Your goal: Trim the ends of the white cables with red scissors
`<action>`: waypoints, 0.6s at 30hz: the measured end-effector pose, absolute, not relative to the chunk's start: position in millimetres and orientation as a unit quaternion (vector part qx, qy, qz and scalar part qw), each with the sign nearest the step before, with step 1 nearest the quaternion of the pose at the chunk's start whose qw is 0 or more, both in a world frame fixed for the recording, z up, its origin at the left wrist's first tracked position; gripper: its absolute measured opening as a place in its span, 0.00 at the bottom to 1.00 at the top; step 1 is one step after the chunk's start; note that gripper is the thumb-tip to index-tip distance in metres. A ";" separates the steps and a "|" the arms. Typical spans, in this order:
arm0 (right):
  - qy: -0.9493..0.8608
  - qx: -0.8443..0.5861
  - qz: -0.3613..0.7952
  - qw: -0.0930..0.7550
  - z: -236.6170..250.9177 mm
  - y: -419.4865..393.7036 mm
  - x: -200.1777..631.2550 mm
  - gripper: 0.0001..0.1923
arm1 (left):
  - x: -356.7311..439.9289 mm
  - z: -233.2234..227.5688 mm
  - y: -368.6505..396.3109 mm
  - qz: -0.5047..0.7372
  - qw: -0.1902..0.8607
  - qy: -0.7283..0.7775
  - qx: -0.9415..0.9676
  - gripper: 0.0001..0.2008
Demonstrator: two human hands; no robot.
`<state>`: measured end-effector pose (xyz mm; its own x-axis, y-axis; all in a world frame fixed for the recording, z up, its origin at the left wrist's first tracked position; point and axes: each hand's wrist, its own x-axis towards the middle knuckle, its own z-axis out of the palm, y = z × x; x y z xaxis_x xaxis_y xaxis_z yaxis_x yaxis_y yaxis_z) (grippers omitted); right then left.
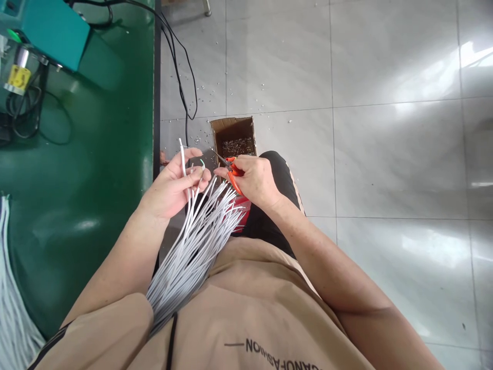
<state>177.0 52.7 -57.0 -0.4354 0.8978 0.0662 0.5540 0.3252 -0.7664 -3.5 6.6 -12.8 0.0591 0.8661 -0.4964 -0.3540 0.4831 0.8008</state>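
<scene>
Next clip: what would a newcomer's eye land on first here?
Mid-frame, the left hand pinches a few white wires from a bundle fanning up from the lap, while the right hand grips orange snips beside them. Just beyond, a cardboard box of scraps sits on the grey floor, with a green bench at left.

Both forearms extend forward from the lower edge of the view and converge in front of the torso. The left forearm is bare and angles up and to the right. The left hand is turned palm up, with the fingers partly curled and the thumb extended above them. The right forearm is bare and runs up and to the left. The right hand is closed in a grip, knuckles uppermost, fingertips directed toward the left hand. The two hands are near each other, not touching.
</scene>
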 end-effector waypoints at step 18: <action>-0.860 -0.450 0.186 0.153 -61.3 44.1 187.6 0.17 | 8.6 -15.3 3.2 0.407 0.516 0.653 0.376 0.18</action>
<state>187.6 44.1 -61.3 -0.5490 0.8303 0.0962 0.7165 0.5267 -0.4573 8.6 3.2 -15.3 -0.1837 0.9114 -0.3682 0.0717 0.3860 0.9197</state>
